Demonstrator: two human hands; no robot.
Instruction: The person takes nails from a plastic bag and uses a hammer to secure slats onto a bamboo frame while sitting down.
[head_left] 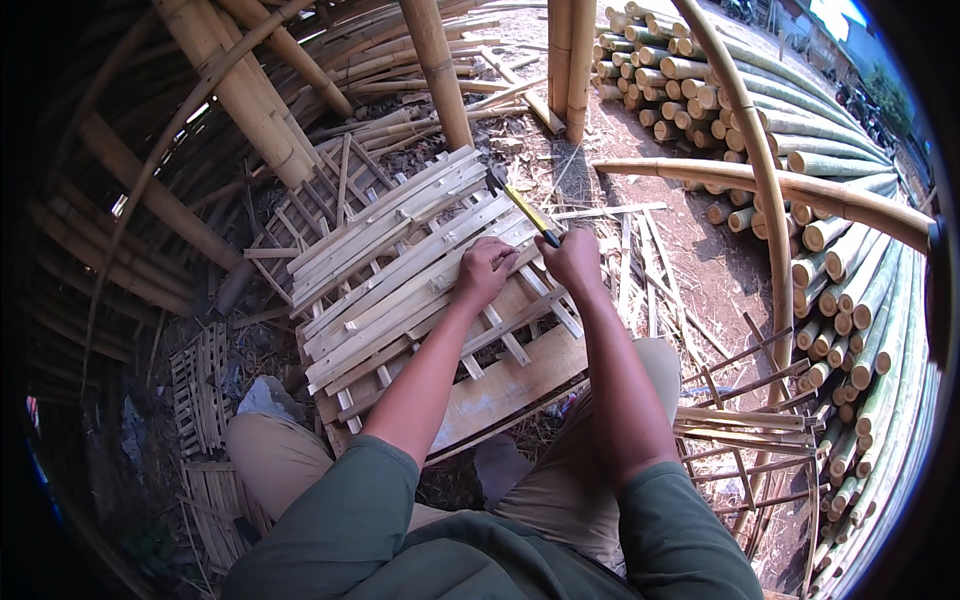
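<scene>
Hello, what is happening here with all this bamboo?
A seated person works on a flat panel of bamboo slats that rests on a wooden board over their lap. The left hand presses down on the slats. The right hand grips a hammer with a yellow handle, its head raised over the panel. Stacked green bamboo poles lie to the right, and smaller finished panels lie on the ground to the left.

The single head view looks steeply down from above the seated person, close over the left hand (484, 270) and right hand (573, 260), whose forearms enter from the lower edge. It faces forward over the bamboo slat panel (400, 260) under the hands. Beyond the right hand, stacked bamboo poles (840, 260) curve along the fisheye rim.
</scene>
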